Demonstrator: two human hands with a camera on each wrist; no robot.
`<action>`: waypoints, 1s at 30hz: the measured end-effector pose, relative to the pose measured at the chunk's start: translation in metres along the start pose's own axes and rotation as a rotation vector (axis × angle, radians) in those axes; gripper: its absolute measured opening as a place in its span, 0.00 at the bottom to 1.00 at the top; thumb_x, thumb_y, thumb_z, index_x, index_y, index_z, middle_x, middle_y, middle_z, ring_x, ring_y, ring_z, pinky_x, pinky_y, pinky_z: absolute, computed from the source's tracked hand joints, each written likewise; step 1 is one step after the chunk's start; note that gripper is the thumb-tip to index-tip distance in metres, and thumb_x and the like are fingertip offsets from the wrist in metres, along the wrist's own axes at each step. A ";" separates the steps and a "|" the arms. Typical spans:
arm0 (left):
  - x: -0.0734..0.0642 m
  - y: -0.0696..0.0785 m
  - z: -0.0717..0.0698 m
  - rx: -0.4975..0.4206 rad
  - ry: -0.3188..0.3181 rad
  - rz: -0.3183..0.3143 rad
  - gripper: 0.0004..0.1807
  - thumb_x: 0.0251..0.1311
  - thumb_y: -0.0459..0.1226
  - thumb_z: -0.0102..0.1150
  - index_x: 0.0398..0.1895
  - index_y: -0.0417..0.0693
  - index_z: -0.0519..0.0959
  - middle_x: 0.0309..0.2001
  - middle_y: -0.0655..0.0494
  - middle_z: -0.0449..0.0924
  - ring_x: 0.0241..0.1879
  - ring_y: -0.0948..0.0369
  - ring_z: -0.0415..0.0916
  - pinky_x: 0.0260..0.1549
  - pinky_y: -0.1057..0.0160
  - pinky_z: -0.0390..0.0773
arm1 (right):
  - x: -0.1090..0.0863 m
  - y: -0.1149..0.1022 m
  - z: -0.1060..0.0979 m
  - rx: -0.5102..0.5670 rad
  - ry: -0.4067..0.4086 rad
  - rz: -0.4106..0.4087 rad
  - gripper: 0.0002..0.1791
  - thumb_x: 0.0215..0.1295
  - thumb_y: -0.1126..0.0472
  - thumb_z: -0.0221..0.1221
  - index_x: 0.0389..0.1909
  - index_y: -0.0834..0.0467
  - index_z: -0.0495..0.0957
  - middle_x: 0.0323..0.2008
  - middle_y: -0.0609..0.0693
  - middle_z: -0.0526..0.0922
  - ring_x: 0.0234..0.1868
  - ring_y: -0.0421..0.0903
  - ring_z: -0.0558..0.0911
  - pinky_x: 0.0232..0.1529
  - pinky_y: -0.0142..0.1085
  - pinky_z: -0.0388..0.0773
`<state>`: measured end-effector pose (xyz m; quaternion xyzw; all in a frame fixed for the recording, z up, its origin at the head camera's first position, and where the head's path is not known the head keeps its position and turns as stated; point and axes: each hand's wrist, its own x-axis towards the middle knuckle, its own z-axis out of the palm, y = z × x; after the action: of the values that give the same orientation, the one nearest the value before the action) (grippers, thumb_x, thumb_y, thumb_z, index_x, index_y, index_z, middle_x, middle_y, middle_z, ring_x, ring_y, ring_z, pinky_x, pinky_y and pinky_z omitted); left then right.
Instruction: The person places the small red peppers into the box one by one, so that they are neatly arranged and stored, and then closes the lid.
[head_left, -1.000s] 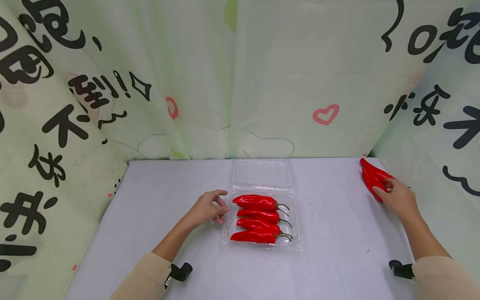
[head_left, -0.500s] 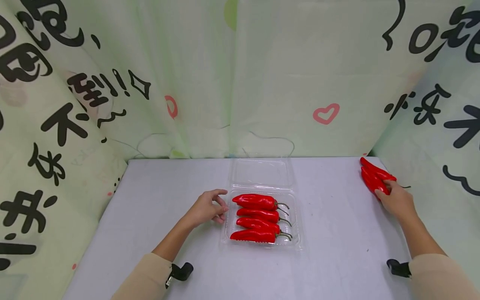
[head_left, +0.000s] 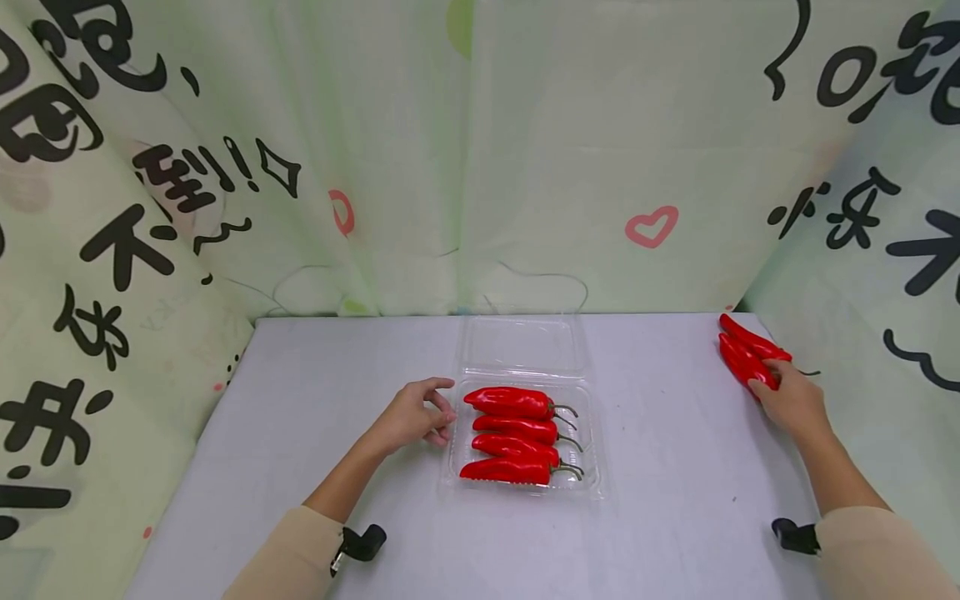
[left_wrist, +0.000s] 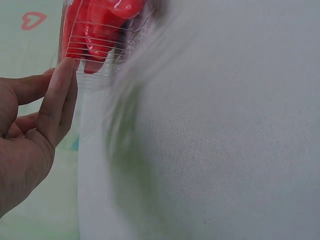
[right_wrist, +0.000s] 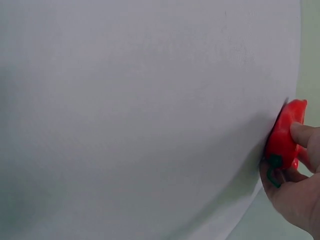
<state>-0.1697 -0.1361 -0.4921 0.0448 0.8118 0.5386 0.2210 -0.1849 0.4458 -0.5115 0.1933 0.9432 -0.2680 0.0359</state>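
Note:
A clear plastic box (head_left: 595, 450) holds several red peppers (head_left: 517, 402) with green stems, laid in a row with their stems to the right. My left hand (head_left: 415, 414) is at its left side, fingers loosely bent. The left wrist view shows fingertips (left_wrist: 66, 64) right at the box wall. Far right, my right hand (head_left: 798, 404) grips a red pepper (head_left: 738, 360) between thumb and fingers. Another red pepper (head_left: 753, 338) lies just behind it, its stem pointing right. In the right wrist view, the held pepper (right_wrist: 286, 132) shows its green stem beside the palm.
The box's clear lid (head_left: 525, 346) is folded back toward the rear edge of the white table (head_left: 660, 450). Printed curtains (head_left: 555, 167) stand along the back and both sides. Each sleeve carries a black wrist camera (head_left: 363, 543).
My right hand shifts slightly left and toward me, its fingers now around the nearer pepper; the farther pepper's stem comes into sight. My left hand and the box stay in place.

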 end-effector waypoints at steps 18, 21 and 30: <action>0.001 0.001 0.000 -0.011 -0.014 0.009 0.32 0.66 0.30 0.65 0.73 0.41 0.68 0.41 0.47 0.80 0.25 0.57 0.85 0.30 0.61 0.89 | -0.009 -0.002 -0.003 -0.005 0.010 -0.030 0.41 0.70 0.63 0.62 0.76 0.72 0.53 0.66 0.80 0.59 0.65 0.78 0.61 0.54 0.69 0.79; 0.001 0.000 0.000 -0.009 -0.014 0.011 0.32 0.66 0.30 0.65 0.73 0.41 0.68 0.41 0.47 0.80 0.25 0.57 0.85 0.30 0.61 0.89 | -0.011 -0.003 -0.003 -0.006 0.007 -0.034 0.41 0.70 0.62 0.63 0.76 0.72 0.53 0.66 0.80 0.59 0.65 0.78 0.61 0.53 0.69 0.80; 0.000 0.000 -0.001 -0.018 -0.013 0.012 0.32 0.66 0.29 0.64 0.73 0.40 0.68 0.41 0.46 0.80 0.25 0.57 0.85 0.30 0.60 0.89 | -0.021 -0.011 -0.005 0.020 -0.005 -0.077 0.43 0.69 0.61 0.65 0.76 0.71 0.53 0.66 0.80 0.60 0.63 0.78 0.62 0.48 0.64 0.85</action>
<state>-0.1701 -0.1369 -0.4919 0.0512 0.8052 0.5468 0.2236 -0.1697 0.4321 -0.4983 0.1563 0.9472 -0.2789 0.0262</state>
